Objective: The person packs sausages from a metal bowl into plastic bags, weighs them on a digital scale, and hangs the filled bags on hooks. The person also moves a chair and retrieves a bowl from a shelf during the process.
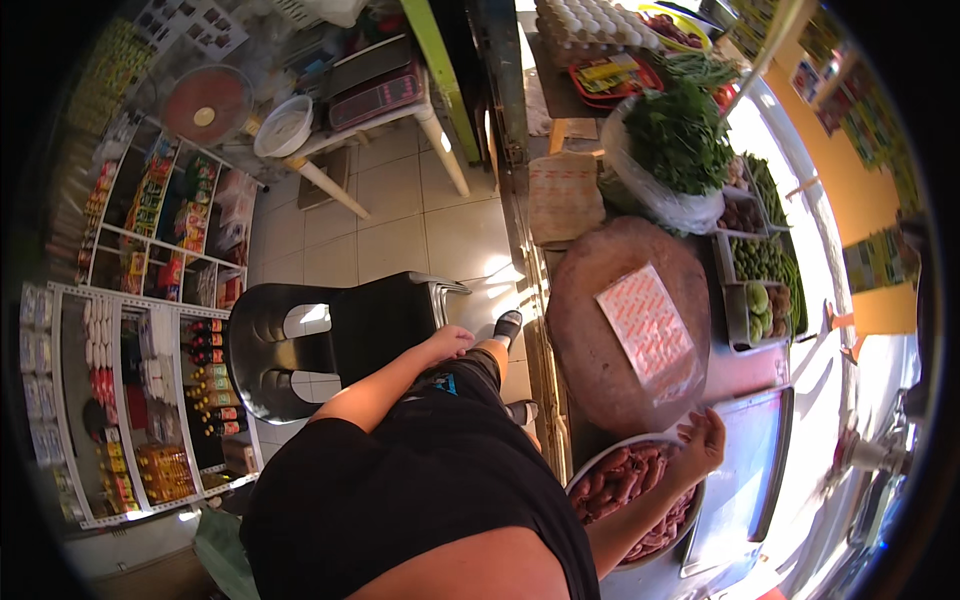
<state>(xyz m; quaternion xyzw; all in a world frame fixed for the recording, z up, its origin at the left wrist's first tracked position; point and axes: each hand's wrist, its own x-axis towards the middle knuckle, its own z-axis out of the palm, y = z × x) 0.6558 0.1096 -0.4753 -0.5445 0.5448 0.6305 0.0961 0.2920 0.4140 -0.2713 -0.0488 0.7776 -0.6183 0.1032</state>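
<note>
My right hand (703, 444) hangs over the rim of a round basin (694, 517) full of reddish sausages (624, 480). Its fingers are apart and slightly curled, and nothing shows in them. Beyond it lies a round wooden chopping block (600, 352), on which a stack of printed plastic-wrapped sheets or bags (646, 322) rests at a slant. My left hand (450, 343) is low by my thigh, beside a black plastic chair (375, 315). Its fingers look loosely bent, and their inner side is hidden.
A metal tray (739, 472) lies right of the basin. Beyond the block stand bagged leafy greens (675, 142), vegetable bins (757, 315) and egg trays (592, 26). Grocery shelves (165, 300) line the left. A white table (375, 116) holds a scale (379, 94) and a bowl (285, 127).
</note>
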